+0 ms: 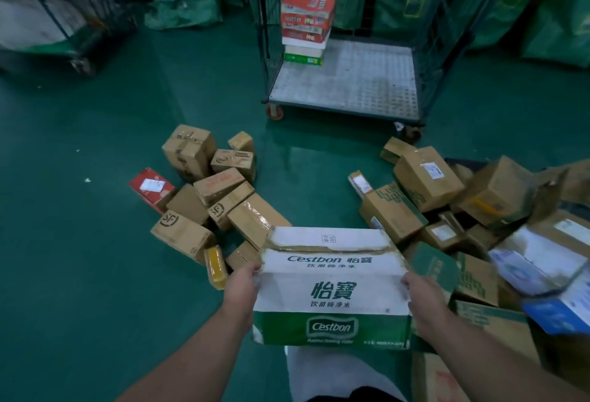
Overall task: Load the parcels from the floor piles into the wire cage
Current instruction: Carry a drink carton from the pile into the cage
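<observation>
Left hand clamped flat against the left end of a white-and-green printed cardboard water carton, right hand gripping its right end, fingers wrapped over the top edge. Carton held level in the near centre, clear of the floor by the look of it, long axis running left to right across the body, so both hands equally near. Straight ahead and far, beyond a strip of bare green floor: wheeled wire cage with a grey perforated deck, open side facing this way, a stack of red, white and green flat boxes in its far left corner. Brown parcel piles on the left and right flank the gap. Probably a straight carry forward, broadside on, deck space free to the right of the stack.
</observation>
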Tool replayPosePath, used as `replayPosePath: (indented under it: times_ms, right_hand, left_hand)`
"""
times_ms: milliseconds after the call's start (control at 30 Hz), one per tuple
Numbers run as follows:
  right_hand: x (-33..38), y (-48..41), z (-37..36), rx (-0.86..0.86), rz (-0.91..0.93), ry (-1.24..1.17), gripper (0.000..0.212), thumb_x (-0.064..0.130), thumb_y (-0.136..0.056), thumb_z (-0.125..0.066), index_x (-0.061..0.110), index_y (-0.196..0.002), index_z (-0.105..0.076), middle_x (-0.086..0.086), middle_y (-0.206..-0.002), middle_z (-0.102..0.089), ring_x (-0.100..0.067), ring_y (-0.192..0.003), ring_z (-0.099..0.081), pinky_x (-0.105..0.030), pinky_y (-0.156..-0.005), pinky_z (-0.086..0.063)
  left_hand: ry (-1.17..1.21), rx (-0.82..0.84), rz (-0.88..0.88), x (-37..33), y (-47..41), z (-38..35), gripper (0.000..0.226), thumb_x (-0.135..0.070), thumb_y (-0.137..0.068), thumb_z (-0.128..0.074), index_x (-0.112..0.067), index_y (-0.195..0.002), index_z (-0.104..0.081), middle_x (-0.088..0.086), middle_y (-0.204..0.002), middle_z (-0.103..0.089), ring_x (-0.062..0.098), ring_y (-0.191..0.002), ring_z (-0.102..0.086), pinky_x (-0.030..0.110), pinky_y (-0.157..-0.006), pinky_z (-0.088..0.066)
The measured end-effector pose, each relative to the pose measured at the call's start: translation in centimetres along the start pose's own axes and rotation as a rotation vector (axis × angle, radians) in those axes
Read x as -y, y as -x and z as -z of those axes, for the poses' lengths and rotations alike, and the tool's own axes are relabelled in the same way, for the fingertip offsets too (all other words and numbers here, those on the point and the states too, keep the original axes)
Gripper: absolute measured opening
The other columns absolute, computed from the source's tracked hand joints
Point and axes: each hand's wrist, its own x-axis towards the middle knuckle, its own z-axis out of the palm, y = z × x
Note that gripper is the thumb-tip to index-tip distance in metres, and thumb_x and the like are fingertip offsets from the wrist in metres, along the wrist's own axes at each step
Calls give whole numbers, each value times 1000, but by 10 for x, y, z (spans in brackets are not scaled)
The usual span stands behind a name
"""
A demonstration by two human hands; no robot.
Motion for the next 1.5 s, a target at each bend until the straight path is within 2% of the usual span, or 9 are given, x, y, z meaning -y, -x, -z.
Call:
replayPosePath:
  times_ms: [67,267,400,500,700,867,1067,1300,1500]
  right_hand:
    - [18,-9,-25,-16,3,11,10,7,-98,-54,1,-105,-58,-15,-81,-53,-27,-64,-53,-30,-51,-41]
    - [87,-32,-125,65,11,63,13,2,-100,-51,-3,-111,-54,-14,-77,-50,-25,-61,-48,-29,-51,-34]
    - [131,-32,-198,146,68,136,7,3,-101,-49,-1,-101,-55,-11,-72,-47,-21,-59,-44,-29,-50,-29]
    - [163,-28,-241,234,81,172,8,2,-101,-48,-1,-99,-55,-11,-73,-50,-21,-61,-47,-30,-51,-32]
    - [214,-47,-282,246,111,168,9,7,-101,-51,3,-105,-57,-9,-75,-53,-19,-59,-48,-26,-46,-35]
    - [262,-70,-274,156,116,82,11,5,-98,-52,6,-89,-58,-11,-73,-56,-24,-58,-53,-26,-53,-41]
    - [310,-114,-240,5,98,-82,12,0,-95,-52,10,-97,-59,-13,-79,-61,-28,-65,-58,-33,-61,-49]
    - [372,-226,-209,-53,4,-215,20,5,-102,-48,14,-120,-47,-16,-91,-55,-31,-70,-58,-34,-57,-48]
    - [464,-338,-182,-43,-46,-262,24,7,-100,-52,10,-123,-52,-18,-100,-62,-35,-80,-65,-43,-69,-57]
  left_hand:
    - [-10,12,5,-23,-19,-3,28,-25,-95,-59,-3,-102,-76,20,-100,-77,37,-88,-72,51,-92,-55]
    - [-31,-85,3,-100,-72,12,36,-11,-96,-61,-9,-63,-74,6,-64,-72,24,-66,-65,36,-77,-52]
    - [-27,-190,-63,-152,-100,44,32,-5,-98,-55,-9,-67,-65,1,-53,-62,17,-56,-60,34,-73,-49]
    - [-42,-250,-70,-181,-113,63,27,-2,-99,-50,-2,-76,-63,-3,-48,-60,6,-39,-55,20,-50,-46]
    - [65,-287,-51,-233,-153,54,23,-13,-95,-56,-1,-110,-70,14,-94,-76,22,-74,-72,33,-65,-56]
    - [11,-134,-34,-292,-179,-8,23,-12,-103,-47,-6,-89,-64,7,-70,-71,17,-60,-66,20,-43,-50]
    - [-118,28,-32,-342,-227,-101,32,-29,-98,-59,-6,-116,-72,16,-114,-75,29,-94,-76,40,-76,-61]
    - [-442,56,-32,-389,-291,-248,28,-25,-99,-53,-8,-116,-67,17,-107,-73,33,-96,-70,36,-66,-54]
    - [-599,-47,-47,-437,-360,-393,19,-25,-94,-64,-6,-95,-65,15,-99,-66,32,-92,-63,46,-93,-54]
